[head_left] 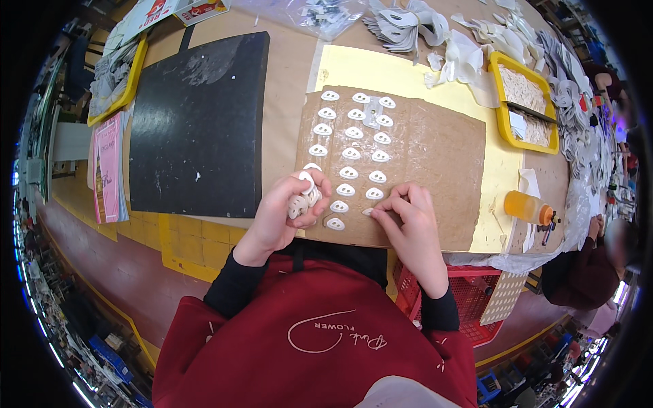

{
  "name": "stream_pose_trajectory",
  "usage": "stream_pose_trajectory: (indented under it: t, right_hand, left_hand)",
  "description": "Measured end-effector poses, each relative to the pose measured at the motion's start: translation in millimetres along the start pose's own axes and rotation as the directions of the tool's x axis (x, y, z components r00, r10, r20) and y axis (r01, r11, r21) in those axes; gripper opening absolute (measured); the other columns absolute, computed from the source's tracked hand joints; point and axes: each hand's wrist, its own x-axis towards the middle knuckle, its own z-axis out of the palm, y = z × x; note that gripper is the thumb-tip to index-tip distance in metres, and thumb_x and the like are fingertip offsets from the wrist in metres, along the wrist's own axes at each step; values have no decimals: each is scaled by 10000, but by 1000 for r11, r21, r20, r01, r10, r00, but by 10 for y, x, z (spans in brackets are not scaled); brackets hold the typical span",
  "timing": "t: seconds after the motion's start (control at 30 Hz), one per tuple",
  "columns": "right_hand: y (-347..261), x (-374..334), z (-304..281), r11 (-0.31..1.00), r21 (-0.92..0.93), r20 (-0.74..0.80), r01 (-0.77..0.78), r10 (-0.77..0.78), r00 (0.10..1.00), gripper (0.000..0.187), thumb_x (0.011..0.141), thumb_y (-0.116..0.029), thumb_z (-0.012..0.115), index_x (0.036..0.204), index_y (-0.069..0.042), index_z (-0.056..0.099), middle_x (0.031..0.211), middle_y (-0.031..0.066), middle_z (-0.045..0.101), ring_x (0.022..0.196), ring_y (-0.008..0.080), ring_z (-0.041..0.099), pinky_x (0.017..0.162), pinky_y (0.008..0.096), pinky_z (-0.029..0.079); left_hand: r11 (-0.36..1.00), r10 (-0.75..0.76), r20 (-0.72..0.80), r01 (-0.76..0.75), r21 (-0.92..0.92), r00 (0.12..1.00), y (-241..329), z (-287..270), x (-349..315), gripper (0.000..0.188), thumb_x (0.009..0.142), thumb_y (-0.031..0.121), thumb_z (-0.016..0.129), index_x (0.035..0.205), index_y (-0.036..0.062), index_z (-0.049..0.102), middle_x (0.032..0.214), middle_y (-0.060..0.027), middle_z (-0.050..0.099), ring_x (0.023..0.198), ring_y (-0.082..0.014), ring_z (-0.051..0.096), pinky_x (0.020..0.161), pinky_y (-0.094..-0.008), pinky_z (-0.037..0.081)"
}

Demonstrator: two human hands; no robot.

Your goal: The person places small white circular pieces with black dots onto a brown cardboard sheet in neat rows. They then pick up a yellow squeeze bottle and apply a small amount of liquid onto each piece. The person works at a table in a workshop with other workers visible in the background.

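A brown board (442, 149) lies in front of me, bearing rows of small white rounded pieces (352, 153), each with two dark holes. My left hand (289, 207) is closed round a bunch of the same white pieces (304, 201), over the board's left edge. Between thumb and fingertips, my right hand (411, 221) pinches one white piece (367, 211) at the lower end of the right-hand row. That piece is mostly hidden by the fingers. A small clear plate (372, 112) lies among the pieces near the board's far edge.
To the left lies a big black slab (197, 126), beside a pink booklet (107, 170). A yellow tray (494, 112) of small pale pieces and an orange bottle (524, 206) stand on the right. White cut shapes (401, 27) pile up at the back. A red crate (459, 299) sits below the table edge.
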Motion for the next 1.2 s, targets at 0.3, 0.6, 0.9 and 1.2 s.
stream_pose_trajectory:
  t: [0.3, 0.6, 0.9, 1.2]
  right_hand:
    - [-87, 60, -52, 989, 136, -75, -62, 72, 995, 280, 713, -68, 805, 937, -26, 642, 926, 77, 556, 875, 224, 542, 774, 307, 439]
    - [-242, 40, -86, 949, 295, 33, 109, -124, 992, 141, 806, -36, 733, 945, -45, 712, 860, 68, 640, 815, 199, 629, 702, 292, 495]
    - [-8, -156, -208, 860, 486, -1, -154, 177, 984, 110, 807, 50, 700, 910, 21, 726, 885, 92, 718, 808, 148, 679, 712, 247, 520]
    - [-4, -245, -25, 926, 359, 129, -119, 77, 989, 127, 824, 39, 681, 942, 7, 716, 859, 101, 704, 771, 176, 675, 673, 270, 517]
  left_hand:
    - [930, -148, 29, 129, 343, 989, -76, 169, 25, 329, 1045, 201, 435, 1217, -33, 590, 701, 42, 457, 559, -18, 340, 472, -177, 273]
    - [559, 147, 73, -144, 816, 986, -320, 364, 25, 253, 1003, 102, 493, 1190, -2, 628, 770, -20, 600, 700, -75, 562, 631, -233, 462]
    - [951, 105, -171, -48, 306, 980, -10, 128, -2, 280, 1028, 200, 480, 1154, -8, 618, 687, 18, 519, 559, -58, 428, 537, -206, 389]
    - [789, 169, -292, -307, -533, 941, 173, 41, 76, 413, 1037, 226, 444, 1349, -44, 423, 1067, -102, 532, 867, -121, 493, 728, -228, 450]
